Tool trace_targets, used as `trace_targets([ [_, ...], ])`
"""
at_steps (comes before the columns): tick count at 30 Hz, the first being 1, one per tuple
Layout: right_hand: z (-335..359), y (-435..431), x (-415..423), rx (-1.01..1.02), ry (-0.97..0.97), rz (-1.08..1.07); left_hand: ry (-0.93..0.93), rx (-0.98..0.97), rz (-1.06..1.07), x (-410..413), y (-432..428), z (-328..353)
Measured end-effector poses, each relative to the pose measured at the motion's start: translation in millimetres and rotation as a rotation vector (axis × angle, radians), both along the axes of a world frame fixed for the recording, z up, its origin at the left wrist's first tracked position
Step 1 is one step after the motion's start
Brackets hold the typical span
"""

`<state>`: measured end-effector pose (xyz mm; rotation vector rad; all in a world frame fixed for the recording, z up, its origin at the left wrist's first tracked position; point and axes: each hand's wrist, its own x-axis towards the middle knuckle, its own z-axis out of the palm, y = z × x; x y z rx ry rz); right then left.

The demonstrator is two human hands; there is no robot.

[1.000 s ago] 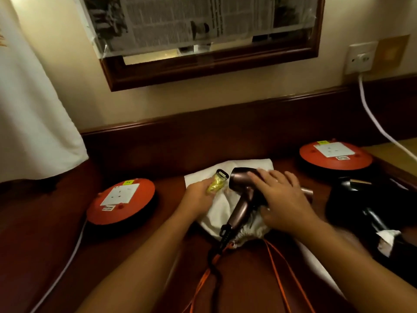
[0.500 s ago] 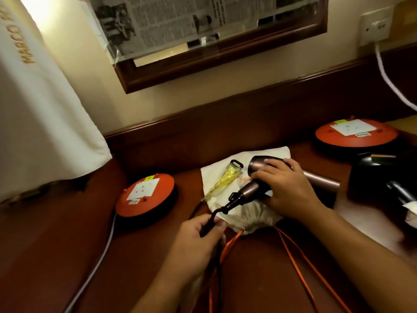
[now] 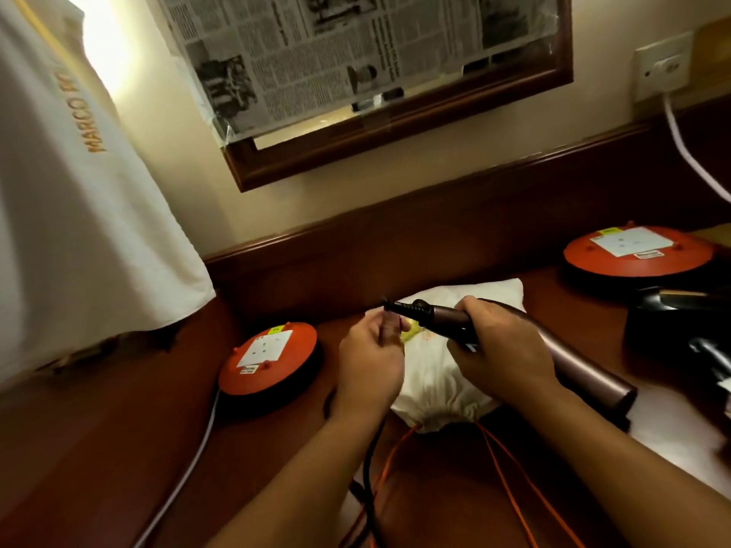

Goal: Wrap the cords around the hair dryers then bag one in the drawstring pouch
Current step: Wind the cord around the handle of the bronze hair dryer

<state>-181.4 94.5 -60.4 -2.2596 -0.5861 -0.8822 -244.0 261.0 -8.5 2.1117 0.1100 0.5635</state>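
A black rubbery cord (image 3: pixel 370 468) rises from 6 o'clock into the left hand (image 3: pixel 372 361), whose curled fingers grip it. Beside it, thin orange drawstrings (image 3: pixel 499 468) fan out from the puckered mouth of a white cloth pouch (image 3: pixel 435 381), which lies on the dark polished wooden bench (image 3: pixel 99 448). The right hand (image 3: pixel 502 350) grips a smooth bronze hair dryer (image 3: pixel 585 373) just above the pouch. Its slim handle points to 10 o'clock and ends in a ribbed black sleeve, and its tube-shaped barrel reaches toward 4 o'clock. At 9 o'clock of the pouch sits a flat round orange disc (image 3: pixel 273 373) with a square white label. A second orange disc (image 3: pixel 585 263) sits at 2 o'clock. At 3 o'clock a glossy black hair dryer (image 3: pixel 672 330) rests on the bench. Farther back, a white cloth (image 3: pixel 79 211) with gold lettering hangs at 10 o'clock. Newspaper (image 3: pixel 336 45) covers a wood-framed mirror (image 3: pixel 395 124) at 12 o'clock.
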Motion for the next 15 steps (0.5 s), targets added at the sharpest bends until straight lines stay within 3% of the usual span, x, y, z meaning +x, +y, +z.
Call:
trace_targets([
  [2,-2,-3,3,-0.026,-0.003,-0.057,0.0,0.314,0.025,-7,-13,0],
  [6,-1,-8,7,-0.063,-0.006,-0.135,0.087,0.668,-0.189,-23,-17,27],
  [9,2,-13,7,-0.077,-0.007,-0.118,0.006,0.897,-0.286,-23,-9,56],
  [11,3,-15,4,-0.112,0.004,-0.123,-0.053,0.854,-0.329,-24,0,74],
  [15,7,-14,0,-0.154,0.057,-0.135,-0.057,0.57,-0.283,-12,22,83],
])
